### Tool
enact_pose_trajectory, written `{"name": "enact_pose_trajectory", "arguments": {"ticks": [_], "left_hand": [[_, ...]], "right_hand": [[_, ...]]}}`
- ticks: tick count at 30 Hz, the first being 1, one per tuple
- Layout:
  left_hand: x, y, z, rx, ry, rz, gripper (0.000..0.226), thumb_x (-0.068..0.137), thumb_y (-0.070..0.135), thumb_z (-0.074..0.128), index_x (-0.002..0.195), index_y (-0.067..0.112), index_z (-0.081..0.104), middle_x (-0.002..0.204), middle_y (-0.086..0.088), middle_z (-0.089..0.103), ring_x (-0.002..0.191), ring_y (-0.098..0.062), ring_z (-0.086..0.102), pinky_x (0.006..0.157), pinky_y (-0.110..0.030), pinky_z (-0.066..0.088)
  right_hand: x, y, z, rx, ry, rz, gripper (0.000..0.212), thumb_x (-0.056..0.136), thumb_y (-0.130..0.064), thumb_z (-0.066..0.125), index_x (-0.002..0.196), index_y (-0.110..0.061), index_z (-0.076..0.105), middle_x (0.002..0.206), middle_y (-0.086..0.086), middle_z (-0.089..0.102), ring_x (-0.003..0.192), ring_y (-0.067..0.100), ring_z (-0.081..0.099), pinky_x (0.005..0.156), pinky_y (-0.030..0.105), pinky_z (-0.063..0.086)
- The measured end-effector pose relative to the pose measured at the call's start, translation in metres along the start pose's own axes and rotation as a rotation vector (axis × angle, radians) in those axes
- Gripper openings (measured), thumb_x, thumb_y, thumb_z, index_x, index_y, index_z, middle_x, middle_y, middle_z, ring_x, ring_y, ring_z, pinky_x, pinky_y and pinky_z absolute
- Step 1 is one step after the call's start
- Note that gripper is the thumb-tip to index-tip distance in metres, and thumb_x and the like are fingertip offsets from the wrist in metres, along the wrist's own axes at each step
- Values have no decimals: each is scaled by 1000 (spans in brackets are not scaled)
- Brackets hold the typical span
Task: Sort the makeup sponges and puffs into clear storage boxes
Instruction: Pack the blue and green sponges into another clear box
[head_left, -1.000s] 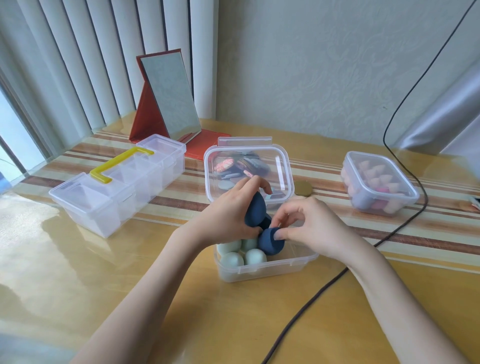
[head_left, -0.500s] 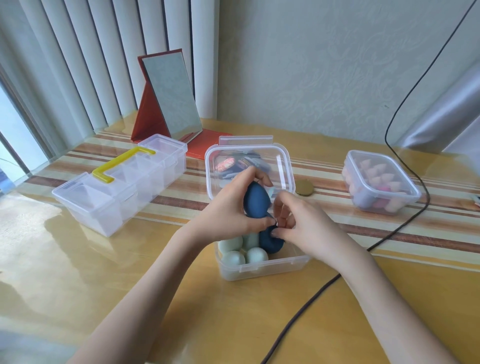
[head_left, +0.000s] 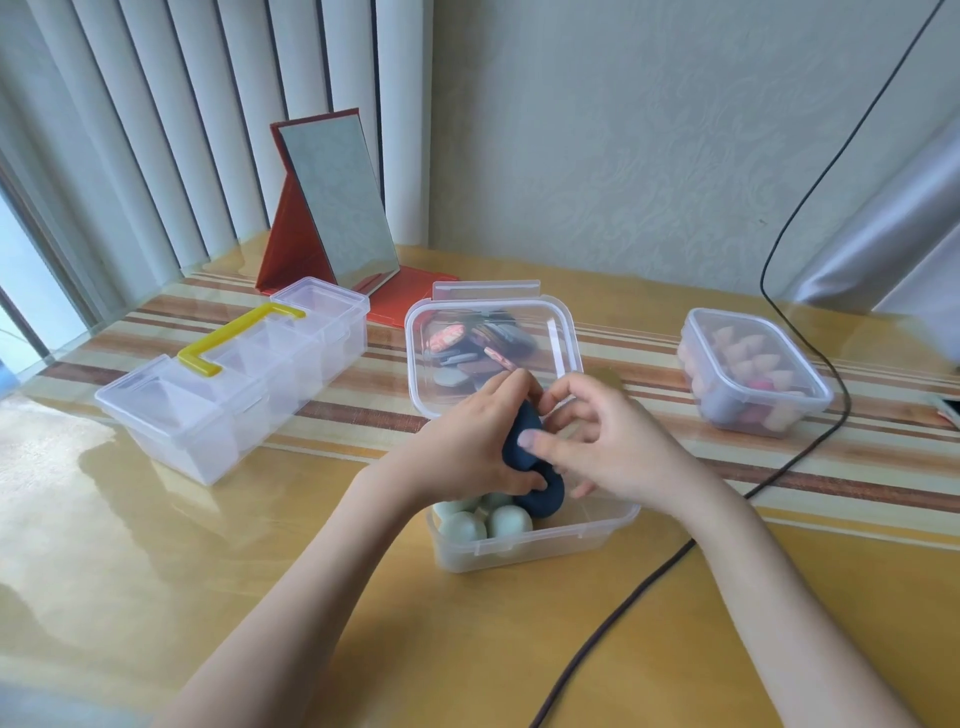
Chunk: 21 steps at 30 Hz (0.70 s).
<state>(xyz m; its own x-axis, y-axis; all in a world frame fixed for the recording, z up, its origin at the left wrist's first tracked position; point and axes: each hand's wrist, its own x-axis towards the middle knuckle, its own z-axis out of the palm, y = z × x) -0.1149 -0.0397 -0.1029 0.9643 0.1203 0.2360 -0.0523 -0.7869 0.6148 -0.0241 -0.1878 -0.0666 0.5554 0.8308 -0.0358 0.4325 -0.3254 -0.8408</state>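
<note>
A small clear box (head_left: 545, 543) stands open in front of me with several pale green sponges (head_left: 509, 522) in its left half. My left hand (head_left: 467, 447) grips a dark blue sponge (head_left: 519, 439) just above the box. A second dark blue sponge (head_left: 545, 493) sits below it, partly inside the box. My right hand (head_left: 613, 441) hovers over the box's right half, fingers loosely curled, a fingertip touching the held sponge. Behind, a lidded clear box (head_left: 493, 343) holds flat puffs.
A clear compartment case with a yellow handle (head_left: 234, 374) lies at the left. A lidded box of pink and beige sponges (head_left: 753, 374) stands at the right. A red folding mirror (head_left: 332, 208) stands at the back. A black cable (head_left: 649, 577) runs across the table's right side.
My right hand has let go of the lower blue sponge and lifted toward the one in my left hand. My left hand has kept its grip.
</note>
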Motion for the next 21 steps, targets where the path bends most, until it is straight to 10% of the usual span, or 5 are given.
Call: {"name": "enact_pose_trajectory", "arguments": {"ticks": [10,21], "left_hand": [[-3,2,-2,-29,-18,-33,81,67,24,80,131,27,30,122,7,40,104,-10,48,89,-35,48],[-3,5,1,69,-37,11,42,76,25,73,115,29,58,102,4,36,84,2,50,79,-36,51]], "right_hand": [[-4,6,-6,40,116,-55,22,75,-16,68,91,-28,58,87,-3,60,80,14,57,74,32,52],[-20,3,-12,-296,-282,-59,34,74,-13,62,90,-43,64,98,-6,58,85,26,58,80,48,54]]}}
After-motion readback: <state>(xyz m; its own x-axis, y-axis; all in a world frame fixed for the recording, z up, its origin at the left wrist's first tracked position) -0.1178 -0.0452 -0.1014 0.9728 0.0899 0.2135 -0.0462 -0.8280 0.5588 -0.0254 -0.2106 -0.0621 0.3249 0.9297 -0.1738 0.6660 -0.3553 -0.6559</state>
